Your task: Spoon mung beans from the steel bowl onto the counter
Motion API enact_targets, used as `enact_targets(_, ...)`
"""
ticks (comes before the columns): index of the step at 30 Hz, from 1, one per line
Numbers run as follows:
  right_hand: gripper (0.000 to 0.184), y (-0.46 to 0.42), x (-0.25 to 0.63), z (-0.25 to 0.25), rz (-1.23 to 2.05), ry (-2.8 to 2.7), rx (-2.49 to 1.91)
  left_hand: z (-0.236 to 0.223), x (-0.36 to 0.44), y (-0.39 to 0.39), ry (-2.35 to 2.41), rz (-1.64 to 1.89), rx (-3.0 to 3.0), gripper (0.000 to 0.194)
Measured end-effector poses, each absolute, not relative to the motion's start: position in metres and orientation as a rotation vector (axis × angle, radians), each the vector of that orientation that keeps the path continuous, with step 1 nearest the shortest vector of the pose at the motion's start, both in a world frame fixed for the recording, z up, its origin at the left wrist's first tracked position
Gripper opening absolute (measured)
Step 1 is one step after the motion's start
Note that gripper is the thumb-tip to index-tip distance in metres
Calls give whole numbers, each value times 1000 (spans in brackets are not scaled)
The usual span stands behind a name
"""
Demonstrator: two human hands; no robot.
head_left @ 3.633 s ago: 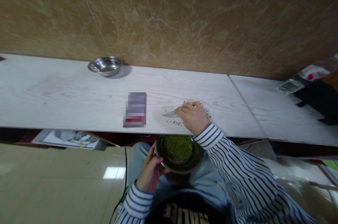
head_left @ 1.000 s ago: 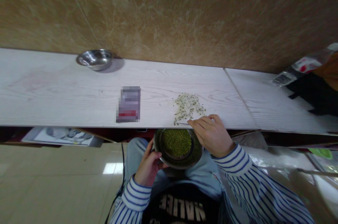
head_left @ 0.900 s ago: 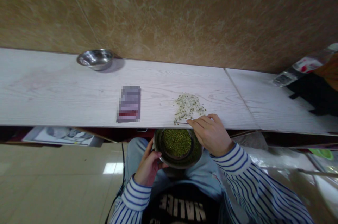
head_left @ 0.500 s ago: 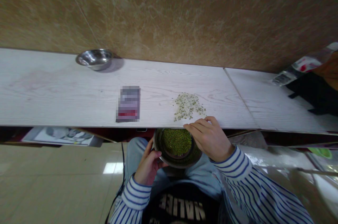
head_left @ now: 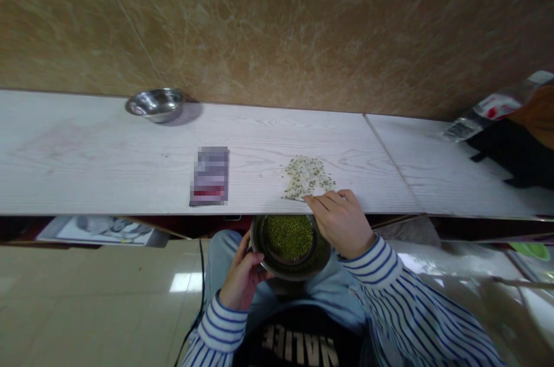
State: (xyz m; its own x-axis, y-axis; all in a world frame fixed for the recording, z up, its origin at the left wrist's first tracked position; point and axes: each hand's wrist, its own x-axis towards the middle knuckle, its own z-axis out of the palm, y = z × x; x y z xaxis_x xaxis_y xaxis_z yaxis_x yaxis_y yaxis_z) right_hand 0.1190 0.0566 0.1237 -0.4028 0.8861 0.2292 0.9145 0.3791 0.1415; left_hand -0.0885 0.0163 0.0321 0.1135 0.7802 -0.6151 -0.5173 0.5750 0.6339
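Note:
A steel bowl (head_left: 258, 248) filled with green beans (head_left: 288, 235) rests on my lap, just under the front edge of the white table (head_left: 86, 153). My left hand (head_left: 242, 277) grips the bowl's left rim from below. My right hand (head_left: 341, 220) lies at the table edge above the bowl's right side. Its fingers are pressed together, their tips touching the near edge of a small pile of mixed green and pale grains (head_left: 305, 175) on the table. Whatever the fingers pinch is too small to make out.
An empty steel bowl (head_left: 154, 104) stands at the back left by the brown wall. A small flat packet (head_left: 210, 176) lies left of the pile. A plastic bag (head_left: 493, 113) and a black object (head_left: 515, 153) sit at the right end. Papers (head_left: 99, 228) lie under the table.
My right hand drew back from the middle of the pile to the table edge, dipped toward the bowl, and is back at the pile's near edge. My left hand kept hold of the bowl.

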Motion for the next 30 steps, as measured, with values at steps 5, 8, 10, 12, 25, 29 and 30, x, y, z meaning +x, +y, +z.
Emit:
enact_targets(5,25,63,127,124,-389,-2474,-1720,30,-89,17,1082,958,285,67)
enact_targets(8,25,63,131,126,-396,-2458,-1719,31,-88,17,1095,967,278,66)
enact_targets(10,26,62,133,128,-396,-2439,-1716,32,-87,17,1097,969,281,66)
enact_targets(12,27,60,135,129,-403,-2409,-1721,33,-87,17,1093,967,283,67)
enact_targets(25,20,95,88,139,-445,-2555,-1522,34,-91,15,1080,981,281,67)
enact_targets(29,18,115,71,139,-457,-2650,-1502,35,-94,14,1090,991,265,72)
enact_targets(30,17,117,69,138,-458,-2666,-1503,35,-95,13,1093,995,263,72)
